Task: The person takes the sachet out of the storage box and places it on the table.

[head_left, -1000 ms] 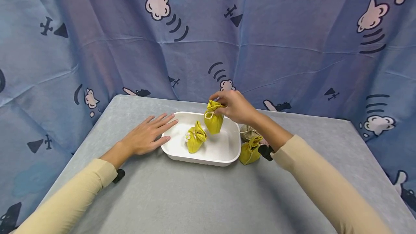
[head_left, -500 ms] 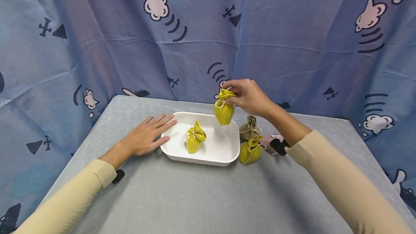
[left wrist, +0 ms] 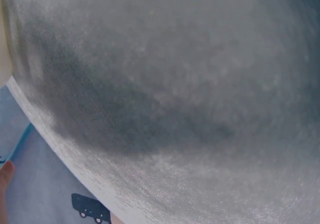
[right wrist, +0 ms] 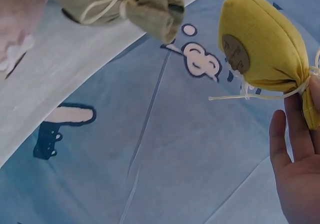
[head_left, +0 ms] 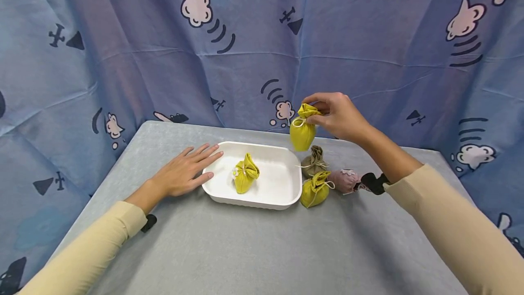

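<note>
A plump yellow cloth drawstring bag (head_left: 302, 134) is in the air, held by the right hand (head_left: 340, 116), whose thumb and fingers are pinched together on its gathered neck. It hangs just beyond the far right corner of a white rectangular tray with rounded corners (head_left: 282, 179), apart from everything below. The step in hand looks like a mid-air carry; the next move seems to call for a steady pinch on the neck and enough height to clear the olive-brown cloth bag (head_left: 314, 164) standing close underneath.

The held bag's long axis runs near vertical, neck up and leaning slightly toward the right hand, rounded base down. The right wrist view shows a round brown label (right wrist: 235, 54) on its side and a loose end of pale cord (right wrist: 235, 97).

The left hand (head_left: 183, 173) lies with fingers straight and spread at the tray's left rim. A second yellow bag (head_left: 245, 175) sits inside the tray; a third (head_left: 314, 190) rests on the grey surface (head_left: 245, 245), by the tray's right end
</note>
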`<action>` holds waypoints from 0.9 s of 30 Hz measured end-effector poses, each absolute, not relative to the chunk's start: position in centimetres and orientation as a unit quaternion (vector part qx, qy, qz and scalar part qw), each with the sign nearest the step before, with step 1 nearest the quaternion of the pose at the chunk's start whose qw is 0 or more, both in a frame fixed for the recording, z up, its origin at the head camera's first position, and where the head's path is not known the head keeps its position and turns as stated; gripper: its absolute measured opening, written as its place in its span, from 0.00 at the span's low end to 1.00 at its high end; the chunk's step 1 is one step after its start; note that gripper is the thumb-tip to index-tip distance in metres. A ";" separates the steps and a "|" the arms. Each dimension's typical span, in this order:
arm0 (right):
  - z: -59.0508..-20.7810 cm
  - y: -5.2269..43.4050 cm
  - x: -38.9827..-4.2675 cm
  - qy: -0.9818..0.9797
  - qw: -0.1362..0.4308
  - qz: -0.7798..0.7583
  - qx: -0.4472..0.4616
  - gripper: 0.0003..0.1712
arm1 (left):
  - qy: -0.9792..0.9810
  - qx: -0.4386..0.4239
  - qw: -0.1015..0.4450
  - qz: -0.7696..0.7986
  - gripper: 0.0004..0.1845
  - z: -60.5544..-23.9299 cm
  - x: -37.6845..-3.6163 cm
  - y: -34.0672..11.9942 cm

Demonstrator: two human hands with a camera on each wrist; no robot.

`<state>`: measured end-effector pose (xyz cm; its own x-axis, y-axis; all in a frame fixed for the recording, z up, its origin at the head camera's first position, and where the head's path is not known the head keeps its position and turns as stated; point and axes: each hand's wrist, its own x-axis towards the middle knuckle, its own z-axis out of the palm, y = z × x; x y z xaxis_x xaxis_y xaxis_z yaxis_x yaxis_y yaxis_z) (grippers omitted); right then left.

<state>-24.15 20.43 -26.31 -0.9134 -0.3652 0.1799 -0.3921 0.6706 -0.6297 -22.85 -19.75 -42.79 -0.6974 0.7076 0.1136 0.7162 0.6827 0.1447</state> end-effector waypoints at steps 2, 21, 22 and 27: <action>-26.2 21.0 -24.1 -0.917 0.024 0.344 0.201 0.23 | -0.917 -0.389 0.025 -0.090 0.34 -42.8 -22.8 -19.8; -27.0 26.7 -23.1 -0.932 0.047 0.319 0.164 0.23 | -0.915 -0.390 0.031 -0.098 0.33 -42.8 -22.8 -19.7; -27.1 26.9 -23.1 -0.934 0.045 0.316 0.161 0.23 | -0.914 -0.391 0.033 -0.098 0.33 -42.8 -22.9 -19.7; -27.8 27.7 -23.1 -0.939 0.042 0.305 0.153 0.22 | -0.918 -0.387 0.023 -0.090 0.33 -42.9 -22.9 -19.8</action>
<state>-23.11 27.69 -27.76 -0.9494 -0.2618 0.1733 -0.3137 0.7664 -0.5605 -22.94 -19.78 -42.88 -0.7000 0.7054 0.1116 0.7136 0.6847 0.1481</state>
